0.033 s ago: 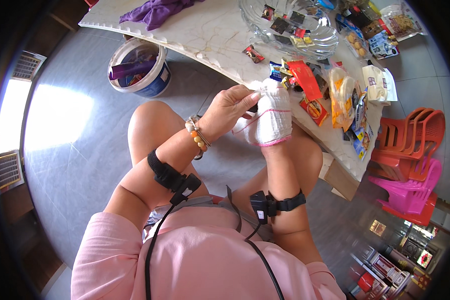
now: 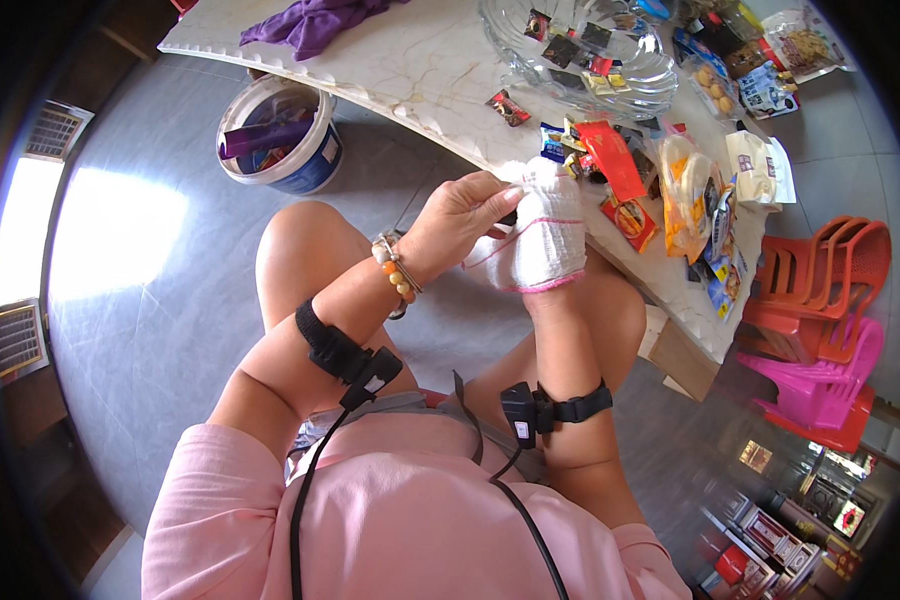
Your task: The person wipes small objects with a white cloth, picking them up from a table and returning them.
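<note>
Looks like the pink-edged white cloth (image 2: 548, 235) is already over your right hand (image 2: 553, 301), fingers hidden so can't tell, left hand (image 2: 460, 215) pinching it, remaining steps unclear.

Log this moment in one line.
left hand: pinching white pink-striped cloth | right hand: covered by cloth | table: glass bowl, snack packets | floor: plastic bucket

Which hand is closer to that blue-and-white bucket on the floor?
Left. The left hand is to the right of the bucket; the right hand, covered by white cloth, is farther right.
</note>
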The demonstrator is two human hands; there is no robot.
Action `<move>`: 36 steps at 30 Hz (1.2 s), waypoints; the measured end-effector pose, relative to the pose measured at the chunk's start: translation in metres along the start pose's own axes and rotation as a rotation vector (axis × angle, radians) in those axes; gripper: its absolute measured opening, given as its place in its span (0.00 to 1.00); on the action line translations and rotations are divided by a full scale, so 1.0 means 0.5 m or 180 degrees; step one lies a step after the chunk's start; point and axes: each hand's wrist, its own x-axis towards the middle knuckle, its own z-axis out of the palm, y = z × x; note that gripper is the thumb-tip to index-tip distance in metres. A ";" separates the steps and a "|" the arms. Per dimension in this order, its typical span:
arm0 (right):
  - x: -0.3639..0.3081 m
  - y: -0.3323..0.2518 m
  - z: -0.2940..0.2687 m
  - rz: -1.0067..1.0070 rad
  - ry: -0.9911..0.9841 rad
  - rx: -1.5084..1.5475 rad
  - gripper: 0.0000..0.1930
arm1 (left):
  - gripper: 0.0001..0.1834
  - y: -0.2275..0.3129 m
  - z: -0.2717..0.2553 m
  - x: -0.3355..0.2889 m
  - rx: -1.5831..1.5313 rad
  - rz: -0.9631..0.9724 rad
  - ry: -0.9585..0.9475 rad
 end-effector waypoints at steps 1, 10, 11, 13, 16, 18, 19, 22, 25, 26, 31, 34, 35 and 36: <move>-0.002 -0.013 -0.001 0.0111 0.0063 0.0365 0.21 | 0.15 0.001 0.000 -0.002 -0.0044 -0.0052 -0.0019; 0.009 -0.032 -0.029 0.0418 0.0028 0.0771 0.14 | 0.17 0.018 -0.010 -0.001 -0.0139 -0.0126 -0.0340; 0.013 -0.030 -0.031 0.0440 0.0029 0.0743 0.15 | 0.17 0.026 -0.007 -0.002 -0.0133 -0.0121 -0.0350; 0.020 -0.033 -0.036 -0.0026 0.0025 -0.0081 0.14 | 0.18 0.043 -0.003 -0.007 -0.0417 -0.0487 -0.0162; 0.026 -0.051 -0.041 -0.0241 0.0107 -0.0360 0.14 | 0.19 0.037 -0.012 -0.002 -0.0844 -0.0608 -0.0283; 0.027 -0.058 -0.040 -0.0252 0.0104 -0.0362 0.15 | 0.20 0.030 -0.024 -0.001 -0.1145 -0.0702 -0.0355; 0.028 -0.061 -0.044 -0.0319 0.0044 -0.0347 0.16 | 0.20 0.030 -0.027 0.001 -0.1383 -0.0713 -0.0455; 0.032 -0.065 -0.052 -0.0409 -0.0059 -0.0309 0.18 | 0.19 0.039 -0.032 0.000 -0.1659 -0.0824 -0.0544; 0.034 -0.045 -0.041 -0.0647 -0.0080 -0.0425 0.17 | 0.19 0.039 -0.032 0.001 -0.1713 -0.0975 -0.0484; 0.030 -0.031 -0.024 -0.0222 -0.0088 -0.0323 0.16 | 0.19 0.037 -0.033 0.002 -0.1731 -0.1020 -0.0432; 0.026 -0.042 -0.007 0.0274 -0.0072 -0.0234 0.12 | 0.19 0.023 -0.044 0.009 -0.1881 -0.1081 -0.0254; 0.021 -0.058 -0.006 -0.0016 0.0076 -0.0420 0.14 | 0.18 0.023 -0.047 0.014 -0.1853 -0.0984 -0.0068; 0.019 -0.062 -0.005 -0.0392 0.0370 -0.0433 0.15 | 0.18 0.025 -0.047 0.015 -0.1734 -0.0892 -0.0022; 0.018 -0.042 0.003 0.0208 0.0059 -0.0170 0.15 | 0.19 0.028 -0.046 0.016 -0.1616 -0.0842 -0.0025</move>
